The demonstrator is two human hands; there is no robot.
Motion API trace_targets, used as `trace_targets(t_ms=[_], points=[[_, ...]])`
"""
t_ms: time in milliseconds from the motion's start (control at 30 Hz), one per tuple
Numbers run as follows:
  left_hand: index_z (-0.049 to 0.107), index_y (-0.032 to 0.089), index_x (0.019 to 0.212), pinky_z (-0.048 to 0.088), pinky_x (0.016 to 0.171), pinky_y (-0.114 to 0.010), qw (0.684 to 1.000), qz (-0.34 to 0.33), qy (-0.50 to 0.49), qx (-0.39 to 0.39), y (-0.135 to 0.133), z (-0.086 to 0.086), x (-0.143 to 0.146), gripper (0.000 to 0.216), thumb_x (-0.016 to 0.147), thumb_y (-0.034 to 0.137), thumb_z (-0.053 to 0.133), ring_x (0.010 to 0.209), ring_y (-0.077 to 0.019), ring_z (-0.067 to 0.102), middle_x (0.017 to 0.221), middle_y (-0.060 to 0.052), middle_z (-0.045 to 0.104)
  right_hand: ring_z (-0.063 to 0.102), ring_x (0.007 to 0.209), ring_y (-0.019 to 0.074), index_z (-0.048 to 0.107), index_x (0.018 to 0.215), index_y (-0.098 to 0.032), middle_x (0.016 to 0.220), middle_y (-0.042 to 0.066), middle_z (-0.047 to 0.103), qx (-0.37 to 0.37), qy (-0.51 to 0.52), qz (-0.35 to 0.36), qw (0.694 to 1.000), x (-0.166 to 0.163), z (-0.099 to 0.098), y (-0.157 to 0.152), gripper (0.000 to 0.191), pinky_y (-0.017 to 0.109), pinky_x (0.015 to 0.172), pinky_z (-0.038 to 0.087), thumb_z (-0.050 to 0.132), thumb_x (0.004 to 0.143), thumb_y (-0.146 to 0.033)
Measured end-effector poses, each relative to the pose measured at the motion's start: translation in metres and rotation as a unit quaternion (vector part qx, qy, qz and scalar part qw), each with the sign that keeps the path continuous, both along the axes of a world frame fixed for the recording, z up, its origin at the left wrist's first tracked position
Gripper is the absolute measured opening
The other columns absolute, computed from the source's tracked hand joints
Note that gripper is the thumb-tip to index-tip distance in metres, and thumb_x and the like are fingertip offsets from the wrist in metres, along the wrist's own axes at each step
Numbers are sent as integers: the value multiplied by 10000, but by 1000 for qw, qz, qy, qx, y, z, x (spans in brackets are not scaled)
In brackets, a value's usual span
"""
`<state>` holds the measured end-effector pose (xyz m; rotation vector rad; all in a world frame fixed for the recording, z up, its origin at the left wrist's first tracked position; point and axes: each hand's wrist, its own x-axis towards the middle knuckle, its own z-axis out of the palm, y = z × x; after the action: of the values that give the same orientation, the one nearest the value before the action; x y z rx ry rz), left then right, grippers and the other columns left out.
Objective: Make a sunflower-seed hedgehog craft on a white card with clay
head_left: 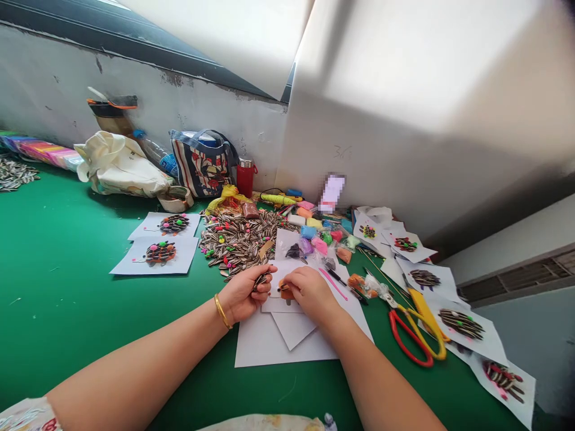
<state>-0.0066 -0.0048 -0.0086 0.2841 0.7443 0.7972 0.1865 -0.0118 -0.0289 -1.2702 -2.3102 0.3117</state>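
My left hand (246, 294), with a gold bangle at the wrist, is closed around several striped sunflower seeds (261, 280). Just right of it, my right hand (309, 292) has its fingers pinched together on an orange clay shape (286, 292) on a white paper card (281, 304). Whatever sits between those fingertips is too small to make out. More white paper (260, 344) lies beneath the card. Behind my hands spreads a heap of sunflower seeds (242, 236) mixed with small coloured balls.
Coloured clay lumps (320, 245) sit behind the card. Scissors with red and yellow handles (415, 335) lie at right, near finished seed pictures (462, 323). Two more picture cards (155, 256) are at left. A cloth bag (204, 164) and red flask (245, 178) stand by the wall.
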Motion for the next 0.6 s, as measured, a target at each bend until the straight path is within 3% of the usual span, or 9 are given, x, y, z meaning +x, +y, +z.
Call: trace_targets(t_ms=[600], points=[[583, 117, 926, 202, 309, -92, 1000, -2, 0, 5, 0, -1, 0, 93, 869, 191, 580, 401, -2, 333, 666, 48, 406, 551, 746, 154, 735, 843, -215, 764, 21, 655, 31, -19, 34, 999, 0, -2, 3, 146, 267, 685, 403, 682, 788, -91]])
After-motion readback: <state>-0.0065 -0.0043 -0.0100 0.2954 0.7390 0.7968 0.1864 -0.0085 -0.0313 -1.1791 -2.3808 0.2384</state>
